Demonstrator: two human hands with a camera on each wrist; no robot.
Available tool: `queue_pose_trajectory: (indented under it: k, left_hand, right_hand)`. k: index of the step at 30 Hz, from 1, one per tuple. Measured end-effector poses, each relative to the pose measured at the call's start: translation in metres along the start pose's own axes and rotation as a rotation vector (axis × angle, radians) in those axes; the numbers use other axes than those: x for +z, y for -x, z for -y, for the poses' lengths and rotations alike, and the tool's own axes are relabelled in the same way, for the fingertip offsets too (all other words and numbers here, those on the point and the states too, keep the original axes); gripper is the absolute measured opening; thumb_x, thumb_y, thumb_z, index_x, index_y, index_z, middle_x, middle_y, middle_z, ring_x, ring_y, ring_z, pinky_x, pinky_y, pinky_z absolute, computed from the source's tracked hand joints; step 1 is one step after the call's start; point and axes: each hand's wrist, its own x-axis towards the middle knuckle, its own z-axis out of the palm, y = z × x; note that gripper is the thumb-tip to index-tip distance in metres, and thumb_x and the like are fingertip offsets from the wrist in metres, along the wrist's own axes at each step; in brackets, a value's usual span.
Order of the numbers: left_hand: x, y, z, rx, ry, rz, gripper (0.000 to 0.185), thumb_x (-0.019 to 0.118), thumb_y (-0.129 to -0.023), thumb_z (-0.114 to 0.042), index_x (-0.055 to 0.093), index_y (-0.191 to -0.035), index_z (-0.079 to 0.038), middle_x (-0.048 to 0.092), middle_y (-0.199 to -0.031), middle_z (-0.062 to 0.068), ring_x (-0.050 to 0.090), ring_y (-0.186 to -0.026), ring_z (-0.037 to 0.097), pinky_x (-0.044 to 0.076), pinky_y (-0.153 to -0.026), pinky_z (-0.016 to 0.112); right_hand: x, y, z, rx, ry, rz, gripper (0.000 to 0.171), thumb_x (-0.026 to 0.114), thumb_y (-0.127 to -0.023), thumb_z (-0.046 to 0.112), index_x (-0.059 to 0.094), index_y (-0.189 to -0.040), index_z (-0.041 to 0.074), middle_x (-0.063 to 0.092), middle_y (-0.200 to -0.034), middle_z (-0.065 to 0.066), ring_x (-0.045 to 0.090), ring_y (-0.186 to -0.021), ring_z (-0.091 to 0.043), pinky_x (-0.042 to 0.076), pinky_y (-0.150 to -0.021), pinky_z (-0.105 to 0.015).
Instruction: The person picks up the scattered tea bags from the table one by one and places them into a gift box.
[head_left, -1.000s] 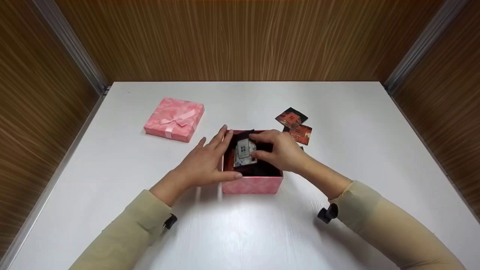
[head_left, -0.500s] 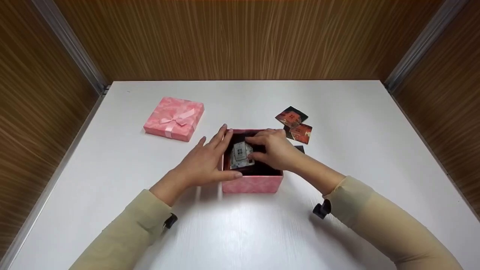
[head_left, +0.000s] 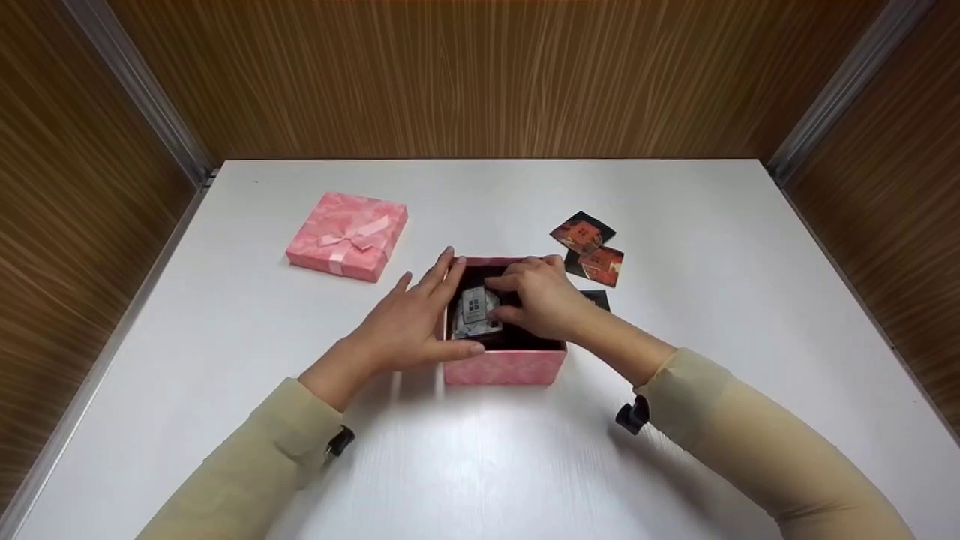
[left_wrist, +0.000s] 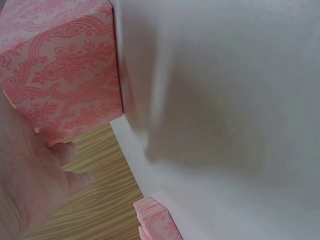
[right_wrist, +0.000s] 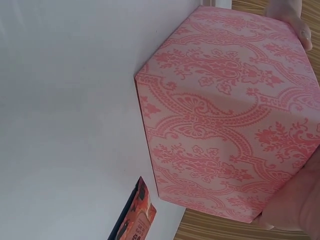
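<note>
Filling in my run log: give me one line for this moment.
left hand: steadies pink box | right hand: inside box, pinching silver packet | lid, dark packets: on table

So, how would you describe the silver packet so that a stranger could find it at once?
Look at the middle of the white table, where an open pink patterned box stands between the two hands. The silver packet lies inside it, under the right hand. It alone is pale silver with a dark square mark; the packets outside are red and black.

Open pink patterned box [head_left: 504, 365] mid-table, dark inside, a silver-grey packet [head_left: 474, 309] tilted within.
</note>
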Motion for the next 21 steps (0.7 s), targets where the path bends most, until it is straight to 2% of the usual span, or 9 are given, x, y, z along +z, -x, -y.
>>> queue_pose_trajectory:
  k: [14,17,21]
  left_hand:
    - [-0.0016,0.0003,-0.0004,-0.003,0.003,-0.001,0.124,0.047,-0.088,-0.091,-0.001,-0.172,-0.014,-0.006,-0.178,0.008,0.034,-0.156,0.032,0.016,-0.128,0.058]
    - [-0.0012,0.0003,-0.0007,-0.008,0.008,0.001,0.124,0.048,-0.088,-0.091,-0.001,-0.172,-0.014,-0.006,-0.178,0.007,0.034,-0.156,0.031,0.015,-0.128,0.058]
    - [0.0001,0.0003,-0.001,-0.009,0.01,-0.006,0.124,0.049,-0.088,-0.09,0.0,-0.172,-0.014,-0.004,-0.178,0.009,0.034,-0.156,0.031,0.016,-0.128,0.059]
  right_hand:
    - [0.0032,0.0004,0.0025,-0.014,0.071,-0.011,0.053,0.085,-0.089,0.038,0.076,-0.133,0.011,0.077,-0.112,-0.011,0.065,-0.111,-0.037,0.04,-0.096,-0.058]
    - [0.0045,0.0009,0.0012,-0.009,0.043,-0.027,0.052,0.085,-0.09,0.036,0.076,-0.134,0.01,0.077,-0.115,-0.012,0.065,-0.114,-0.038,0.039,-0.097,-0.058]
    - [0.007,0.002,-0.0024,0.001,-0.053,-0.086,0.049,0.083,-0.093,0.031,0.074,-0.134,0.006,0.077,-0.123,-0.012,0.066,-0.119,-0.036,0.039,-0.1,-0.057]
